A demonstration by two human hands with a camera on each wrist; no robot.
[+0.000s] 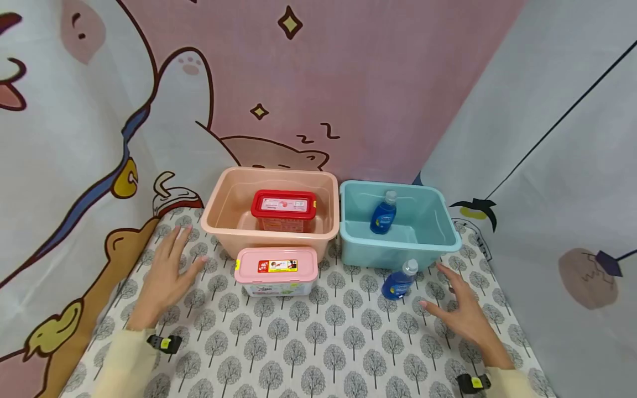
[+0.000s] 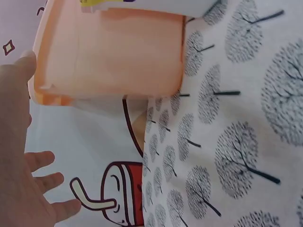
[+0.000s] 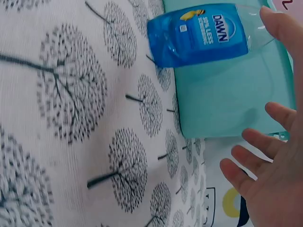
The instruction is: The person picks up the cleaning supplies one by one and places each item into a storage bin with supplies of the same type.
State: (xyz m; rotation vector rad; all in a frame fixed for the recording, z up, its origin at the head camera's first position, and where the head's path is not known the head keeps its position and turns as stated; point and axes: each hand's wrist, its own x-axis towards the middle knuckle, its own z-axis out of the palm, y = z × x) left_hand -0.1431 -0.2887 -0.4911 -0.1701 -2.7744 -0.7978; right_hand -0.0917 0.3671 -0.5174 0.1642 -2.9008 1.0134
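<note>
My left hand [image 1: 169, 275] is spread, holding nothing, left of a white tub with a pink lid [image 1: 276, 265]. That tub stands in front of a peach bin [image 1: 271, 239], which contains a red-lidded box [image 1: 283, 211]. On the other side, my right hand [image 1: 460, 309] has its fingers extended beside a blue dish soap bottle [image 1: 398, 282]. The bottle stands upright before a teal bin [image 1: 398, 251], and its label reads Dawn in the right wrist view. A similar blue bottle [image 1: 384, 214] leans inside the teal bin. Nothing is in either hand.
A white tablecloth with grey trees [image 1: 293, 354] covers the table. The two bins stand side by side at its back edge. Behind them hangs a pink cartoon-printed curtain [image 1: 378, 83], with white printed cloth at both sides.
</note>
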